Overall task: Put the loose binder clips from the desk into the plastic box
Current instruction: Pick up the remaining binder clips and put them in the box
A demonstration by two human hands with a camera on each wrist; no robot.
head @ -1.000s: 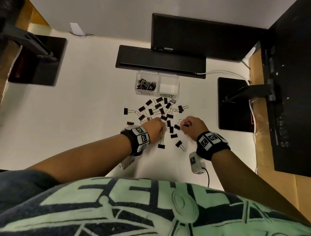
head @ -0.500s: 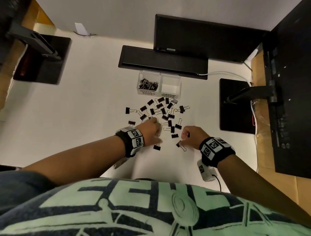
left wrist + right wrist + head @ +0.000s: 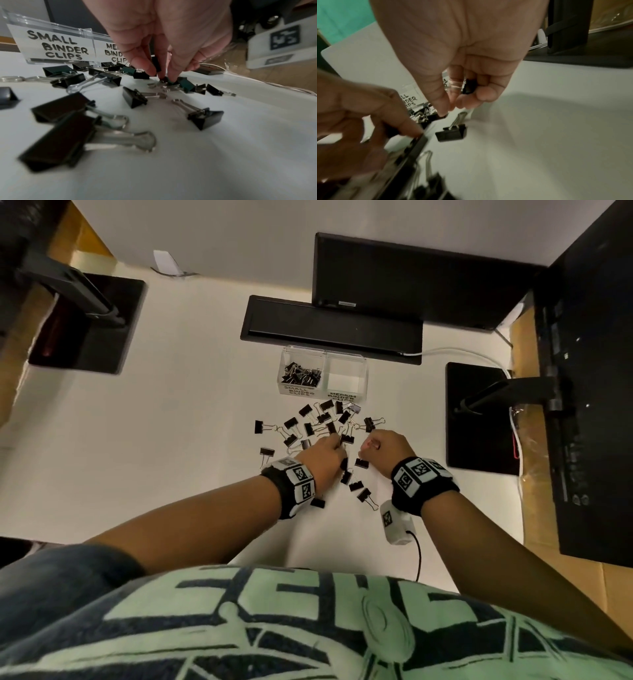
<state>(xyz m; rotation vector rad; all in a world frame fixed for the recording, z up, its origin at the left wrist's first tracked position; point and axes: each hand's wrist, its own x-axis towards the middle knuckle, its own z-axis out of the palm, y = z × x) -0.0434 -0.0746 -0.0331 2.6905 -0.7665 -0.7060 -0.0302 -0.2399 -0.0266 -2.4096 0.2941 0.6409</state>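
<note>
Several black binder clips (image 3: 318, 422) lie scattered on the white desk in front of a clear two-compartment plastic box (image 3: 323, 374). Its left side, labelled SMALL BINDER CLIPS (image 3: 58, 46), holds several clips; the right side looks empty. My left hand (image 3: 325, 455) reaches down into the pile, and its fingertips (image 3: 150, 70) pinch a small black clip (image 3: 157, 65) while touching another on the desk. My right hand (image 3: 383, 445) hovers just right of it, fingers curled around a black clip (image 3: 468, 86) in the palm. A loose clip (image 3: 452, 133) lies under it.
A black keyboard (image 3: 329, 328) and monitor (image 3: 411, 278) stand behind the box. A black monitor base (image 3: 479, 419) is at the right, another base (image 3: 89, 326) at the far left. A white cable (image 3: 459, 352) runs along the right side. Several clips (image 3: 359, 491) lie between my wrists.
Both hands have moved forward into the clip pile, the right hand from near the front clips up toward the box. The left hand's fingers have closed on a clip.
</note>
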